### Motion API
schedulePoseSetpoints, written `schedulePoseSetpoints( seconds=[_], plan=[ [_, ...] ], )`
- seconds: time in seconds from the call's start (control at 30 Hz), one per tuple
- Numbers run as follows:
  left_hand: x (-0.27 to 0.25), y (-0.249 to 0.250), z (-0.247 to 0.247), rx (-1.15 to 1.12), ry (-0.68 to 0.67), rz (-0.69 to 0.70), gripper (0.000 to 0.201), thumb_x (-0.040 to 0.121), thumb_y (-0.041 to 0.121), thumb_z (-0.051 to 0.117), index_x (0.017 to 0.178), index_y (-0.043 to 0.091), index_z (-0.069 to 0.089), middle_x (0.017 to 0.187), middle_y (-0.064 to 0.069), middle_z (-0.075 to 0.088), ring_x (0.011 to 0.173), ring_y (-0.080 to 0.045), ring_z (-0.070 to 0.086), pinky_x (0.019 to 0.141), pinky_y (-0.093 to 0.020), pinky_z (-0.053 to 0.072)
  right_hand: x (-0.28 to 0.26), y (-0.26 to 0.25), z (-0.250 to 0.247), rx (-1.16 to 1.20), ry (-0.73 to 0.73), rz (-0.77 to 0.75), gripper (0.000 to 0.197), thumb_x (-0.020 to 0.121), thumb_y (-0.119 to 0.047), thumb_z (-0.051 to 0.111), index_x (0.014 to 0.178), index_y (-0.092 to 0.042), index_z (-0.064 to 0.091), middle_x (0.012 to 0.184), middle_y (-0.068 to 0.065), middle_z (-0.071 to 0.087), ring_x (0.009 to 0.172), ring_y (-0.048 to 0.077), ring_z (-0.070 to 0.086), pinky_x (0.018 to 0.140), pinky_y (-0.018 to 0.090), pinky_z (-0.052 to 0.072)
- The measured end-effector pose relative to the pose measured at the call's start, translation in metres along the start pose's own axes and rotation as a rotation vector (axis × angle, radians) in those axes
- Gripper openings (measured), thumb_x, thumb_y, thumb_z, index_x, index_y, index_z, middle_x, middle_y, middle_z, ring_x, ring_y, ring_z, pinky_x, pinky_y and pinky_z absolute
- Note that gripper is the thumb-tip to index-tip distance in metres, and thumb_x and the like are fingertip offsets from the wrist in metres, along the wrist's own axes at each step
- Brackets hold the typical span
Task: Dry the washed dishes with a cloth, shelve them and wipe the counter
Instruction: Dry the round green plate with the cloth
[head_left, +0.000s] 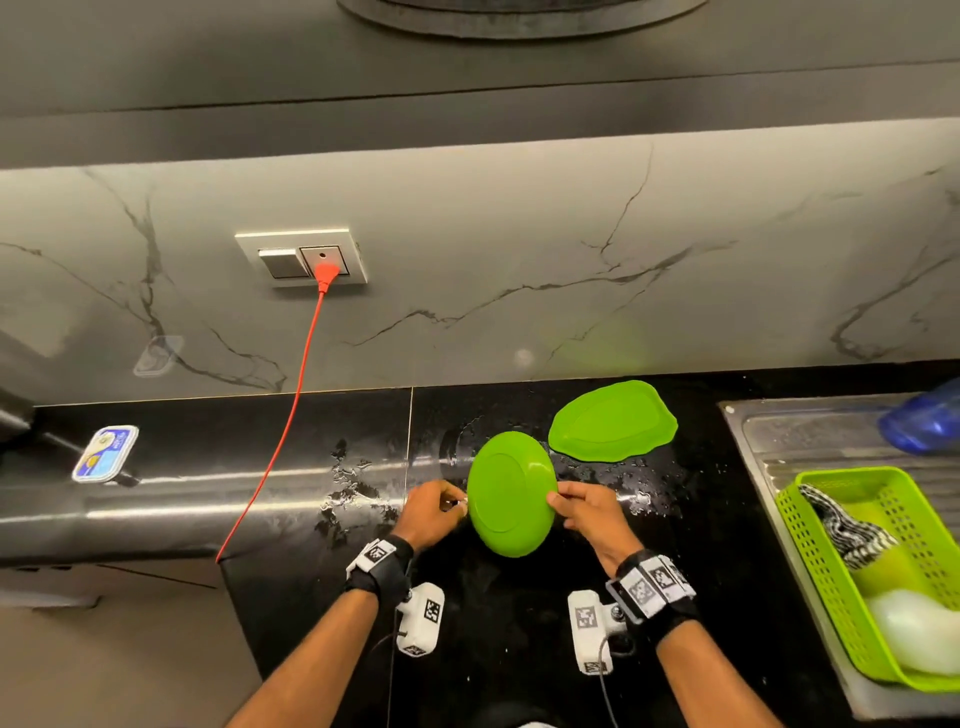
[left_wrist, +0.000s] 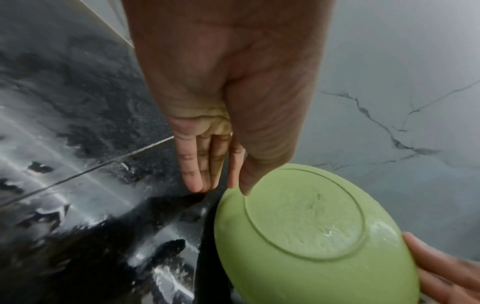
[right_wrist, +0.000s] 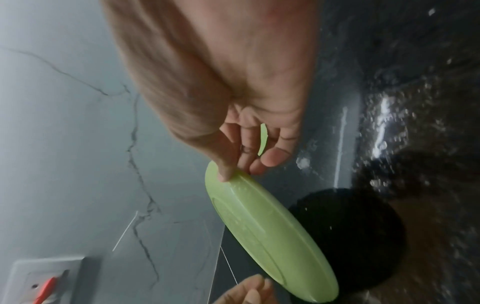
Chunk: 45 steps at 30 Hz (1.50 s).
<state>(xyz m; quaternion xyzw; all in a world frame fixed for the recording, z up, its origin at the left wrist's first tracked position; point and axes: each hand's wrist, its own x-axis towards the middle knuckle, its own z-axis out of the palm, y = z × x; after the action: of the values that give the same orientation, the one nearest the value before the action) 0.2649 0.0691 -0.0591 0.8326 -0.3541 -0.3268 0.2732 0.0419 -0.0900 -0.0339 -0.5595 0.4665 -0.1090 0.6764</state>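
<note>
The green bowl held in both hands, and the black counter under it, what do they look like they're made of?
Green bowl: probably plastic. It has a uniform bright green colour, a dull matte finish, and a thin moulded foot ring on its base, where water beads show. Black counter: looks like polished stone, perhaps granite. It is glossy and speckled, with mirror-like reflections, puddles, and a straight seam between slabs.

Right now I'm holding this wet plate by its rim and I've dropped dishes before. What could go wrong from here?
1. The plate is held only at its rim by the left hand and right hand, and its underside looks wet, so it may slip.
2. The counter below is puddled, so setting it down could wet it again.
3. The cloth lies in the basket, so fetching it may leave one hand holding.
</note>
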Motion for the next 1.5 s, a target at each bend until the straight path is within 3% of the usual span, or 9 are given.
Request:
schedulePoseSetpoints(
  seconds=[0.1, 0.3, 0.47, 0.6, 0.83, 0.93, 1.07, 1.3, 1.5],
  plan=[
    [-0.015, 0.005, 0.002, -0.044, -0.005, 0.009, 0.012, 0.088, 0.011, 0.075, 0.099, 0.015, 0.074, 0.099, 0.000, 0.076, 0.090, -0.014, 0.071, 0.090, -0.031, 0.057, -0.027, -0.012, -0.016, -0.078, 0.019, -0.171, 0.017, 0.093, 0.003, 0.070, 0.100, -0.012, 0.076, 0.083, -0.010, 0.077, 0.072, -0.005, 0.070, 0.066, 0.013, 0.051],
    [-0.031, 0.046, 0.005, -0.292, -0.013, 0.096, 0.017, 0.091, 0.003, 0.072, 0.106, 0.010, 0.068, 0.105, -0.005, 0.072, 0.096, -0.017, 0.069, 0.086, -0.017, 0.055, -0.064, -0.027, -0.062, -0.213, 0.032, -0.423, 0.016, 0.091, -0.006, 0.075, 0.100, -0.019, 0.080, 0.093, -0.005, 0.080, 0.091, 0.017, 0.076, 0.083, 0.030, 0.060],
    [-0.044, 0.099, 0.014, -0.480, -0.162, 0.135, 0.027, 0.102, 0.018, 0.061, 0.128, 0.012, 0.061, 0.124, -0.004, 0.070, 0.114, -0.016, 0.066, 0.093, -0.028, 0.054, -0.097, -0.040, -0.109, -0.016, 0.006, -0.425, 0.019, 0.092, -0.001, 0.070, 0.102, -0.016, 0.077, 0.094, -0.003, 0.080, 0.087, 0.006, 0.074, 0.079, 0.018, 0.055],
    [-0.064, 0.132, 0.020, -0.635, -0.396, 0.138, 0.031, 0.107, 0.020, 0.050, 0.133, 0.008, 0.062, 0.128, -0.014, 0.069, 0.120, -0.026, 0.065, 0.105, -0.039, 0.052, -0.113, -0.035, -0.153, 0.221, -0.045, -0.340, 0.060, 0.072, -0.044, 0.088, 0.116, -0.004, 0.075, 0.113, 0.016, 0.076, 0.098, 0.020, 0.072, 0.085, 0.030, 0.057],
    [-0.100, 0.195, 0.020, -0.969, -0.621, 0.128, 0.039, 0.089, 0.013, 0.074, 0.125, 0.003, 0.066, 0.118, -0.015, 0.071, 0.101, -0.025, 0.072, 0.089, -0.037, 0.060, -0.140, -0.031, -0.202, 0.498, -0.024, -0.231, 0.043, 0.079, -0.027, 0.076, 0.115, -0.004, 0.073, 0.107, 0.009, 0.078, 0.090, 0.011, 0.073, 0.076, 0.023, 0.060],
    [-0.108, 0.221, 0.030, -0.934, -0.565, 0.155, 0.039, 0.090, 0.007, 0.073, 0.127, -0.002, 0.063, 0.122, -0.018, 0.070, 0.104, -0.027, 0.072, 0.088, -0.039, 0.062, -0.141, -0.021, -0.221, 0.373, 0.065, -0.238, 0.046, 0.073, -0.036, 0.086, 0.110, -0.012, 0.077, 0.102, 0.003, 0.079, 0.089, 0.009, 0.072, 0.073, 0.019, 0.057],
    [-0.114, 0.242, 0.043, -0.842, -0.492, 0.218, 0.046, 0.079, 0.031, 0.086, 0.116, 0.008, 0.071, 0.121, -0.020, 0.071, 0.109, -0.032, 0.070, 0.093, -0.049, 0.059, -0.132, -0.008, -0.247, -0.024, 0.279, -0.338, 0.028, 0.088, 0.002, 0.074, 0.116, -0.004, 0.073, 0.100, 0.007, 0.079, 0.098, 0.020, 0.075, 0.086, 0.024, 0.056],
    [-0.102, 0.253, 0.065, -0.766, -0.370, 0.205, 0.061, 0.071, 0.043, 0.090, 0.115, 0.006, 0.069, 0.118, -0.018, 0.072, 0.107, -0.032, 0.070, 0.095, -0.051, 0.057, -0.134, 0.005, -0.301, -0.326, 0.771, -0.326, 0.028, 0.080, 0.009, 0.071, 0.101, -0.008, 0.075, 0.099, 0.012, 0.078, 0.085, 0.023, 0.071, 0.087, 0.037, 0.056],
    [-0.099, 0.268, 0.084, -0.776, -0.348, 0.151, 0.030, 0.087, 0.017, 0.074, 0.113, 0.006, 0.068, 0.116, -0.014, 0.074, 0.107, -0.027, 0.071, 0.096, -0.047, 0.058, -0.100, -0.004, -0.313, -0.567, 0.763, -0.170, 0.061, 0.077, -0.015, 0.086, 0.131, -0.001, 0.060, 0.128, 0.023, 0.064, 0.125, 0.042, 0.056, 0.106, 0.049, 0.042]
  ],
)
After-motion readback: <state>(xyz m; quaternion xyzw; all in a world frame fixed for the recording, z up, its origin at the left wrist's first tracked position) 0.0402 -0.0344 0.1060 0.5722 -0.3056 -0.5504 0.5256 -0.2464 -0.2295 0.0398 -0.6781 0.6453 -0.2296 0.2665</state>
